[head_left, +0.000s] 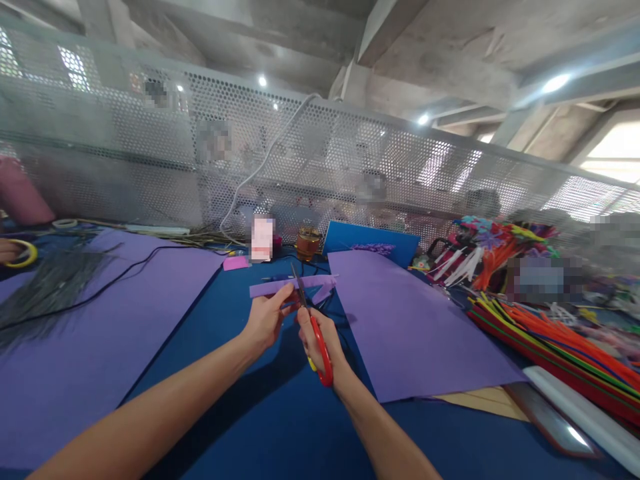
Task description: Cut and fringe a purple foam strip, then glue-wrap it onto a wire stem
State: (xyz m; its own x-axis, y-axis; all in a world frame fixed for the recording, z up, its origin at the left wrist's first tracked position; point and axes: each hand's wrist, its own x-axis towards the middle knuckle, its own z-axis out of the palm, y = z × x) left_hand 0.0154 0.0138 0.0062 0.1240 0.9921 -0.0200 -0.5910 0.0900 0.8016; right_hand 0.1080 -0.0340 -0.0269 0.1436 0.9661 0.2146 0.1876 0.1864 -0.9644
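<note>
Between the thumb and fingers of my left hand (267, 319) is a narrow purple strip (265, 289), held up over the dark blue table (235, 407). My right hand (320, 337) grips red-handled scissors (324, 360), the blades pointing up and away from me. Those blades cross the strip just right of my left thumb. Whether they are parted there is too small to tell. The strip's right end bends down beyond the scissors. My left fingertips are partly hidden behind the strip.
Purple sheets (415, 327) lie at both sides, with dark thin stems (50, 287) and a black cable on the left one. Colourful pipe cleaners (560, 347) are heaped right. A lit phone (262, 239) and amber jar (309, 243) stand before a perforated metal screen (320, 153). Another person's hand (9, 252) shows far left.
</note>
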